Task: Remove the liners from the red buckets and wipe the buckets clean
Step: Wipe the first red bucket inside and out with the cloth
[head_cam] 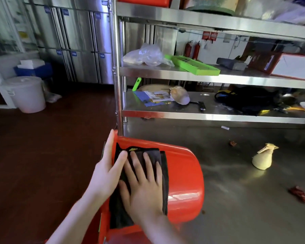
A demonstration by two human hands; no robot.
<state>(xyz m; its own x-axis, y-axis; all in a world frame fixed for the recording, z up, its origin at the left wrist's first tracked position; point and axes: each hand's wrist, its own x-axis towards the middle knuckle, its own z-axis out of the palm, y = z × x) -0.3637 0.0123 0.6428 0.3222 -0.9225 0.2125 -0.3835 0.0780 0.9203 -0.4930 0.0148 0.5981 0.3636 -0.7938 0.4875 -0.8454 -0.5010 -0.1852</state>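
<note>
A red bucket (183,175) lies on its side on the steel table, its rim toward me and to the left. A dark cloth (164,166) is spread over its outer wall. My right hand (143,184) lies flat on the cloth with straight, spread fingers, pressing it to the bucket. My left hand (104,171) holds the bucket's rim: its fingers run up the rim's left side and the thumb rests on the cloth. No liner shows on this bucket. Another red bucket (144,0) stands on the top shelf, mostly cut off.
A steel shelf rack (209,115) stands at the back of the table, holding a plastic bag (146,55), green trays (194,65) and papers. A cream spray bottle (262,157) and red scraps (299,194) lie to the right. A white lidded bucket (26,94) stands on the floor at left.
</note>
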